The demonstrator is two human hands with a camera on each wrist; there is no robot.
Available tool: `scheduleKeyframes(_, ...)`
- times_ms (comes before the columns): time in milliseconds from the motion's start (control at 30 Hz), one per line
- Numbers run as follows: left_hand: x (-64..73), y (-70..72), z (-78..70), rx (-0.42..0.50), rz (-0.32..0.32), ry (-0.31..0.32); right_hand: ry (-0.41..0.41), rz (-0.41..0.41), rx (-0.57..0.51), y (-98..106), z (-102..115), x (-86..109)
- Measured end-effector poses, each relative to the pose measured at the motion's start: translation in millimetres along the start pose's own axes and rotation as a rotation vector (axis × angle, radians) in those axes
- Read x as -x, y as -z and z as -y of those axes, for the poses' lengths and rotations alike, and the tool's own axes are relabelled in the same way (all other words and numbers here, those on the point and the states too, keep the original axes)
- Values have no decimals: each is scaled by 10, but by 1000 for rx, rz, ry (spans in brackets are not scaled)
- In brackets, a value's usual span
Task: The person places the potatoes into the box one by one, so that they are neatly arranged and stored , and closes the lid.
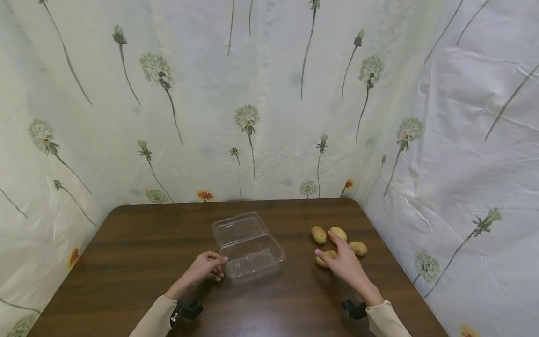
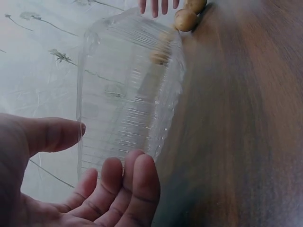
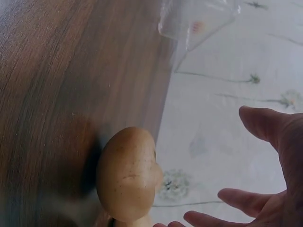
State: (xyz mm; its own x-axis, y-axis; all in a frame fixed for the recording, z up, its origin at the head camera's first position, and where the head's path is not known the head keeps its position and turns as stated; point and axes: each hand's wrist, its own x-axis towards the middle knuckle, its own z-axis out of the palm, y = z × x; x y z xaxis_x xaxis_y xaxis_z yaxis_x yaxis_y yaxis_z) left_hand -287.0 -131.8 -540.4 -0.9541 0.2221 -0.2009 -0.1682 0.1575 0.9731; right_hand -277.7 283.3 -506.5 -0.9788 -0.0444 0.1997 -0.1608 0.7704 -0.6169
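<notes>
A clear plastic clamshell container [image 1: 253, 257] lies with its lid [image 1: 239, 229] folded back. My left hand [image 1: 206, 267] holds its near left edge; in the left wrist view the thumb [image 2: 66, 134] is at the rim, with bent fingers by the wall [image 2: 123, 137]. Four-sided it stands, base toward me. At the right, my right hand [image 1: 347, 264] spreads thumb and fingers above a potato [image 1: 324, 261], holding nothing. Seen from the right wrist, a potato [image 3: 127, 175] sits apart from the fingers. Others are a left potato [image 1: 318, 235], a back potato [image 1: 338, 233] and a right potato [image 1: 358, 248].
The brown wooden table [image 1: 160, 234] has rounded back corners. A curtain [image 1: 278, 140] printed with dandelions surrounds its back and sides. Dark bands with devices are on the left wrist [image 1: 187, 310] and the right wrist [image 1: 353, 310].
</notes>
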Motion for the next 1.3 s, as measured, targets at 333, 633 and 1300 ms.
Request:
scheduleKeyframes(333,-23,-1,42,100,20,-14,2,8,-25,35,-47,-2)
scheduleKeyframes(633,-68,68,164,241,85,-13,-15,49,-33,33,-64,11)
scheduleKeyframes(1300,-82,134,282,317,149,-46,-35,65,25,-12,-167,6)
